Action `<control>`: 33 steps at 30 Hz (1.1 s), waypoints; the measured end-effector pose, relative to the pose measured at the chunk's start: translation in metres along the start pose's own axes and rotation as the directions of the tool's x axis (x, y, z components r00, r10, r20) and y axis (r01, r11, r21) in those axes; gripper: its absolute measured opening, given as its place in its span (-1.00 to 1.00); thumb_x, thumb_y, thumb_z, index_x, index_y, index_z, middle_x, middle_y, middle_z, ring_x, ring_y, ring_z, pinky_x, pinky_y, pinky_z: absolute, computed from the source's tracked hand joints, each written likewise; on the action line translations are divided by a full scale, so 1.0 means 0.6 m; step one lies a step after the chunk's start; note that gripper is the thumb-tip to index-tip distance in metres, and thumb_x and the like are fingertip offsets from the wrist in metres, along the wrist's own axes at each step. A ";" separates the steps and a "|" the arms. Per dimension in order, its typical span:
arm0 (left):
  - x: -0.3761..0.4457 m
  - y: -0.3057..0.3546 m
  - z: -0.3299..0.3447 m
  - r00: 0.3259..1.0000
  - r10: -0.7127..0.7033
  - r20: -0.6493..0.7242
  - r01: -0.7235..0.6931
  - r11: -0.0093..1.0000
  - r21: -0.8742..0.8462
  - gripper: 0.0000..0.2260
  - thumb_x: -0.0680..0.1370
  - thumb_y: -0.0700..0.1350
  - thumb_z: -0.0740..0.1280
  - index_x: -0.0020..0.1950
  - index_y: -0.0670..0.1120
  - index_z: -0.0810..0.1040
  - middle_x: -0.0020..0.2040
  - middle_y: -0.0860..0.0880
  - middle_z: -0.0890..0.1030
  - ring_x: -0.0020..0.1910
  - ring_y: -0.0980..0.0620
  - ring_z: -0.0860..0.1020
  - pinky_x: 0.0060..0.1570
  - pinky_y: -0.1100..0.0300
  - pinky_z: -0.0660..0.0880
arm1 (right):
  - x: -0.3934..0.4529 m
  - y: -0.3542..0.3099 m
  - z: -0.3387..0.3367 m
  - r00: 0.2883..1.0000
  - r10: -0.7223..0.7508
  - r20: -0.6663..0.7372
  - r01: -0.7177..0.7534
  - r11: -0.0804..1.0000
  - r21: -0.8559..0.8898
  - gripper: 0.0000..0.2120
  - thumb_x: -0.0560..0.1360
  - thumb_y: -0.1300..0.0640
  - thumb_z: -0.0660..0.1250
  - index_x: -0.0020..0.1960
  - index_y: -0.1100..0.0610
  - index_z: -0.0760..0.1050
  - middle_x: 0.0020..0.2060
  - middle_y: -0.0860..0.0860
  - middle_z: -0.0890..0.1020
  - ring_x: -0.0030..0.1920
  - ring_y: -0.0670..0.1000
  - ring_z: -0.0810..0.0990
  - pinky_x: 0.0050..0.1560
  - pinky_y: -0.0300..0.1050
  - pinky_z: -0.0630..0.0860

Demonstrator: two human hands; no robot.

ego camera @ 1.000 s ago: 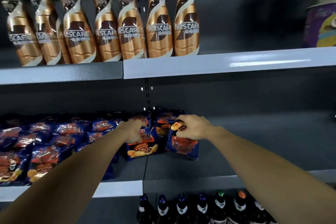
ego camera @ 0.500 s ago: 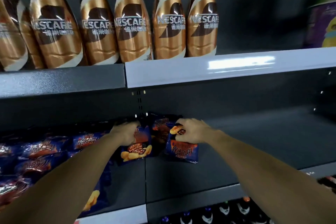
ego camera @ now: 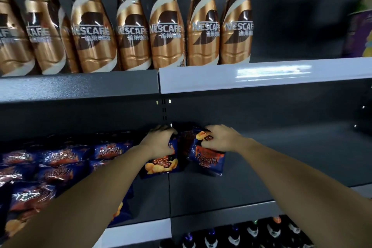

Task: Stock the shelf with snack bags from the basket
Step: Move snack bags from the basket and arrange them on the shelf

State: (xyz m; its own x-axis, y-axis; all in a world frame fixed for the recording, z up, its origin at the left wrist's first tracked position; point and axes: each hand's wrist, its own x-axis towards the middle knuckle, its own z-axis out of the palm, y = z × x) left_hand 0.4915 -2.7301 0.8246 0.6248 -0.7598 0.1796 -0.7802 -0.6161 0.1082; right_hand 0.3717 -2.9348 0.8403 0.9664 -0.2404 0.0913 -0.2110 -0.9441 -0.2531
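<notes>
left hand (ego camera: 161, 143) grip: curled on bag A (ego camera: 163, 164) | right hand (ego camera: 219, 139) grip: pinching top of bag B (ego camera: 207, 160) | bags: dark blue, glossy, orange chip print, red label | both upright at back of middle shelf (ego camera: 221, 193), just right of bag row (ego camera: 56, 163) | bottles (ego camera: 167, 32) above

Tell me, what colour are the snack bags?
Dark blue snack bags with orange-red print, head view.

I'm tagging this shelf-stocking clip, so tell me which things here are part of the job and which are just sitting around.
Part of the job:
left hand gripping a snack bag
right hand gripping a second snack bag
stocked snack bags
middle shelf

Just there:
coffee bottles above
dark bottles below
purple tub
</notes>
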 end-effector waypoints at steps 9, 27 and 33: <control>-0.028 0.103 0.048 0.903 -0.403 0.147 0.342 0.466 -0.816 -0.66 0.45 -0.01 0.49 0.05 -0.13 0.44 -0.08 -0.01 0.58 -0.07 0.03 0.56 -0.04 0.17 0.50 | -0.007 0.012 -0.035 0.999 0.004 -0.044 -0.001 0.999 0.051 -0.66 0.44 -0.18 0.29 0.14 -0.05 0.41 0.07 -0.01 0.60 0.08 0.08 0.56 0.07 -0.04 0.50; 0.013 0.130 0.029 0.936 -0.316 0.155 0.308 0.523 -0.795 -0.65 0.48 -0.21 0.47 0.25 -0.14 0.52 0.15 -0.03 0.58 0.05 0.10 0.56 -0.01 0.36 0.49 | -0.044 0.097 -0.026 0.998 0.068 0.017 -0.070 0.986 0.152 -0.32 0.45 -0.46 0.18 0.31 0.04 0.44 0.13 -0.01 0.60 0.14 0.03 0.56 0.06 -0.04 0.51; 0.063 0.131 0.006 0.957 -0.225 0.183 0.276 0.898 -0.342 -0.47 0.49 -0.12 0.47 0.42 -0.13 0.41 0.32 -0.09 0.51 0.28 -0.06 0.48 0.32 0.12 0.37 | -0.073 0.161 -0.015 0.972 0.194 0.130 -0.193 0.981 -0.020 -0.46 0.53 -0.26 0.26 0.37 0.04 0.43 0.23 0.00 0.57 0.26 0.06 0.51 0.23 -0.05 0.45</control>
State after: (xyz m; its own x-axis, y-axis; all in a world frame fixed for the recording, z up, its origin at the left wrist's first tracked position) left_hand 0.4536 -2.8078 0.8364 0.7785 -0.6269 -0.0312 -0.5381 -0.6921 0.4810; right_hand 0.3075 -3.0173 0.8203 0.9178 -0.3878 -0.0851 -0.3965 -0.8842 -0.2471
